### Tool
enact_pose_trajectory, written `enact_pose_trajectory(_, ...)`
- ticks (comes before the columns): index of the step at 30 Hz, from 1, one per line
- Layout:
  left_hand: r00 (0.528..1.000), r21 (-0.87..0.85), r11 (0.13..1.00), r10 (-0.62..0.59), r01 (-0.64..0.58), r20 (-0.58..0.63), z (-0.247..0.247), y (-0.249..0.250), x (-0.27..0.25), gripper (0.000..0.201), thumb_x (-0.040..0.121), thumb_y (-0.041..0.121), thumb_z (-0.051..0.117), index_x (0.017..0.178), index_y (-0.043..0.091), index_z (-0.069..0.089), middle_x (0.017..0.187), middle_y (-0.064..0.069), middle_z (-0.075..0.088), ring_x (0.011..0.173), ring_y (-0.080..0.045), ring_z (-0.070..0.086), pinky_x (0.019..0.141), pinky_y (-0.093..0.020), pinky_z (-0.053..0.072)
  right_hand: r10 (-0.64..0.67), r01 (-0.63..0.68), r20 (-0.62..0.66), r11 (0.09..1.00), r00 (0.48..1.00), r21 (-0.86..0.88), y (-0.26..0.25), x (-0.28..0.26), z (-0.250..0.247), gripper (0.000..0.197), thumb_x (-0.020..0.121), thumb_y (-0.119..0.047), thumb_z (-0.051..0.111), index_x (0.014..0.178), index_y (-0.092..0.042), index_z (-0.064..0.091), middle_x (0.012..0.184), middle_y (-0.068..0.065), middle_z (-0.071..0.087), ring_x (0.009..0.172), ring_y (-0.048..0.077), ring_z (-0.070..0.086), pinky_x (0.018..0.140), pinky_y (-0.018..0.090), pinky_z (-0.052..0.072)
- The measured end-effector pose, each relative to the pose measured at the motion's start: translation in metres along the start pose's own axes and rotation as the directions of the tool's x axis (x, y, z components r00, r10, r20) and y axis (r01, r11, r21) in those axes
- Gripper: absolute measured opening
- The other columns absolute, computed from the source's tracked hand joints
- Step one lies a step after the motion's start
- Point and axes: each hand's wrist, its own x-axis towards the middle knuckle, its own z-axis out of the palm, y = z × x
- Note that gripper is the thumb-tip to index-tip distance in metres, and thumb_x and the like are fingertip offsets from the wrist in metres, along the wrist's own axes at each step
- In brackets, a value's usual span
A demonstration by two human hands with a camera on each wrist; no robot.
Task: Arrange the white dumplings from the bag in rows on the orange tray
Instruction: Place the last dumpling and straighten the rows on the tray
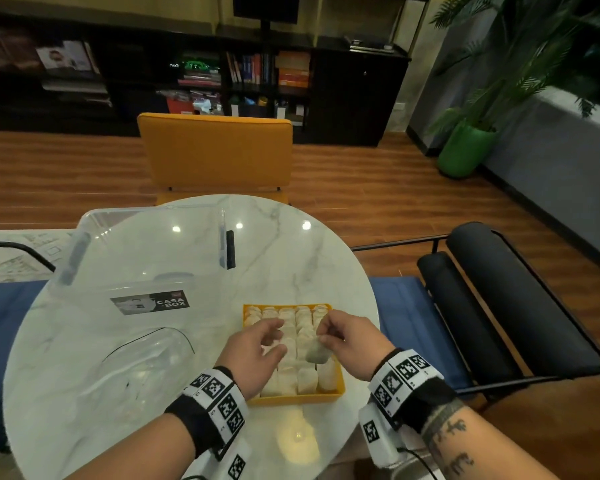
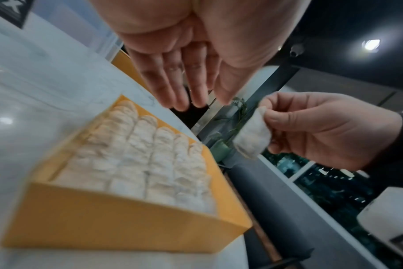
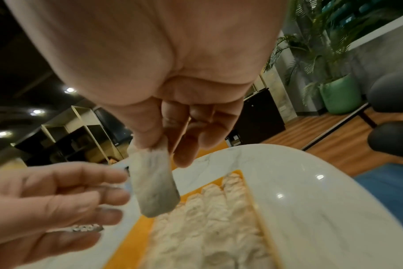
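An orange tray (image 1: 302, 398) sits on the round marble table, filled with rows of white dumplings (image 1: 291, 323). Above its right side my right hand (image 1: 343, 336) pinches one white dumpling (image 1: 316, 352) by its top edge, so it hangs down; the same dumpling (image 3: 153, 187) shows in the right wrist view and again (image 2: 253, 135) in the left wrist view. My left hand (image 1: 257, 351) hovers over the tray's left part with relaxed fingers (image 2: 173, 87), holding nothing. The clear plastic bag (image 1: 142, 368) lies left of the tray.
A clear plastic storage box (image 1: 146, 258) with a label stands at the table's back left. A yellow chair (image 1: 215, 150) is behind the table, a black chair (image 1: 499, 306) to the right. A green plant pot (image 1: 465, 150) stands far right.
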Motion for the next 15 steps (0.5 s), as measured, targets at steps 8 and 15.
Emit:
enact_pose_trajectory(8,0.988,0.373,0.921,-0.143,0.11,0.061,0.007,-0.052,-0.005,0.044,0.092,0.021,0.057,0.135,0.023,0.048,0.157,-0.003,0.022,0.141,-0.023,0.029,0.116,-0.031,0.028,0.184,-0.125,0.194,0.951,0.964,-0.284,0.032,0.007,0.024,0.008,0.1,-0.028,0.046,0.101,-0.03,0.054,0.1,-0.003,0.063,0.082,0.018,0.06,0.069,0.029,0.05)
enact_pose_trajectory(15,0.981,0.375,0.916,-0.18,0.141,0.071,0.011,-0.066,-0.008,0.057,0.088,0.017,0.059,0.141,0.023,0.039,0.156,-0.001,0.021,0.138,-0.02,0.032,0.113,-0.027,0.03,0.27,-0.132,0.274,0.892,0.923,-0.432,0.053,0.016,0.046,0.006,0.097,-0.029,0.048,0.098,-0.034,0.05,0.101,0.004,0.059,0.081,0.021,0.062,0.066,0.032,0.054)
